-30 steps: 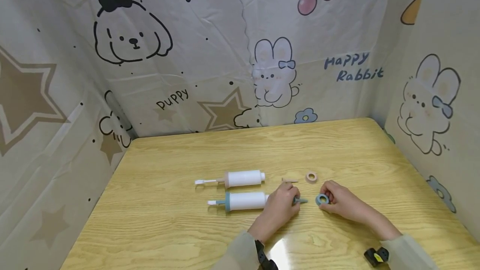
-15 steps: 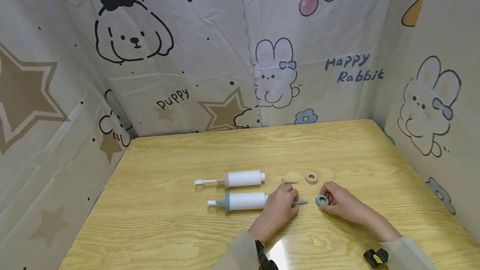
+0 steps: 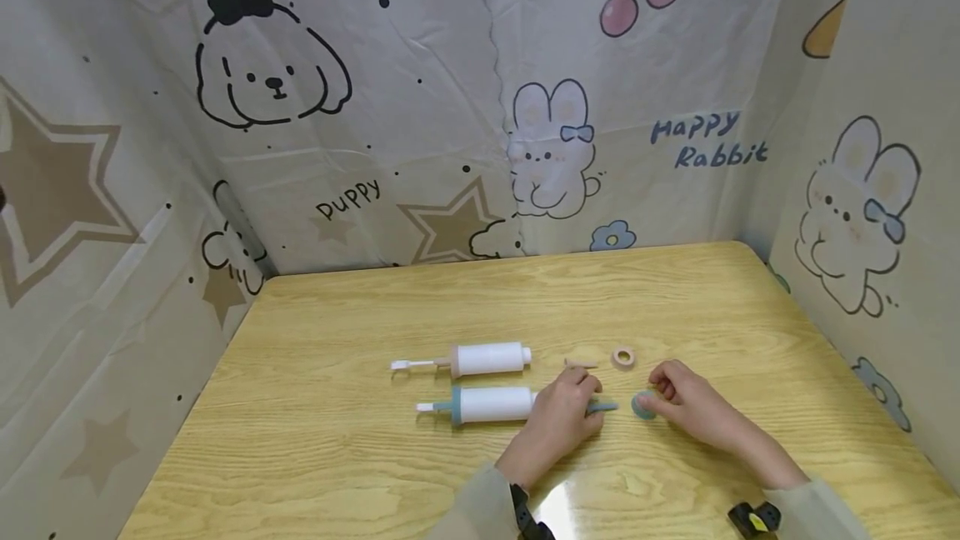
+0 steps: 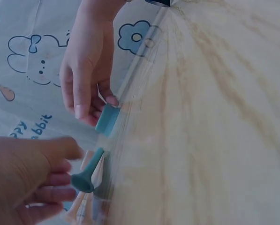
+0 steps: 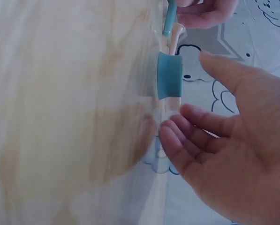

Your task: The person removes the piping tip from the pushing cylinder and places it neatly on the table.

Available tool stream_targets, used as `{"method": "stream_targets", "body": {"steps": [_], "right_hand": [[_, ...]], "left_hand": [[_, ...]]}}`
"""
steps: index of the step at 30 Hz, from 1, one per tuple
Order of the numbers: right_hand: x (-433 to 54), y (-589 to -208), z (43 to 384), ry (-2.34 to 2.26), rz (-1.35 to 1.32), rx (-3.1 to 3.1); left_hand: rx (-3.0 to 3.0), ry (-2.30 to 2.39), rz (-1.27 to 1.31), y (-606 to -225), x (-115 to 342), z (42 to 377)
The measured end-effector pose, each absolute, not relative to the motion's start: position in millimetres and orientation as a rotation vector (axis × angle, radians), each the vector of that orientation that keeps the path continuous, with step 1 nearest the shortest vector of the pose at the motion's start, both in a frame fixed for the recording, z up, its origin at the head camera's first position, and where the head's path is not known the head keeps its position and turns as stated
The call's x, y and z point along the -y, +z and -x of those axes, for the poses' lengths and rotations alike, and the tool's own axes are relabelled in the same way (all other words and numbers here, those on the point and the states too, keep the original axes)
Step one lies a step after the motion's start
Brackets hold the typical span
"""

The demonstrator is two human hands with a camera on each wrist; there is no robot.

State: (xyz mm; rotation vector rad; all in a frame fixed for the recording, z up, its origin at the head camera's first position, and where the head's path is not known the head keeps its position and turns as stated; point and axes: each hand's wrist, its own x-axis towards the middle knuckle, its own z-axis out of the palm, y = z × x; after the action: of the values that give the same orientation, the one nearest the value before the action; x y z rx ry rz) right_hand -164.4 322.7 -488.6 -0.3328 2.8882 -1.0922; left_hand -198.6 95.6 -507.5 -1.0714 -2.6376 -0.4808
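Note:
In the head view my left hand point(image 3: 558, 411) is over a tapered teal nozzle point(image 3: 602, 407) lying on the table. In the left wrist view its fingers lie loosely beside the nozzle's flared end point(image 4: 83, 182), with no pinch visible. My right hand point(image 3: 693, 407) is at a teal ring point(image 3: 642, 406). In the right wrist view thumb and fingers stand apart from this ring point(image 5: 170, 75), which is on the table. Left of my left hand lies a white cylinder point(image 3: 495, 404) with a teal collar and rod; the hand hides its right end.
Behind lies a similar white cylinder point(image 3: 491, 358) with a beige collar and rod. To its right are a beige nozzle point(image 3: 581, 363), partly hidden by my left hand, and a beige ring point(image 3: 623, 357). A printed cloth point(image 3: 420, 123) surrounds the wooden table point(image 3: 337, 315).
My right hand's fingers have opened off the teal ring, and the ring's hole no longer shows in the head view. The teal nozzle has turned slightly under my left hand, which has barely moved.

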Motion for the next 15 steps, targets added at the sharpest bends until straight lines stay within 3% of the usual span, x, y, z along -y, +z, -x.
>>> {"method": "stream_targets", "body": {"steps": [9,15], "right_hand": [[-316.8,-487.1,170.1,-1.05,0.275,-3.179],[-296.2,-486.0,172.0,-1.088,0.377,-3.285]], "left_hand": [[2.371,-0.525,0.972,-504.3,-83.7,203.3],[2.221,-0.603,0.919,-503.7,-69.7,210.9]]}}
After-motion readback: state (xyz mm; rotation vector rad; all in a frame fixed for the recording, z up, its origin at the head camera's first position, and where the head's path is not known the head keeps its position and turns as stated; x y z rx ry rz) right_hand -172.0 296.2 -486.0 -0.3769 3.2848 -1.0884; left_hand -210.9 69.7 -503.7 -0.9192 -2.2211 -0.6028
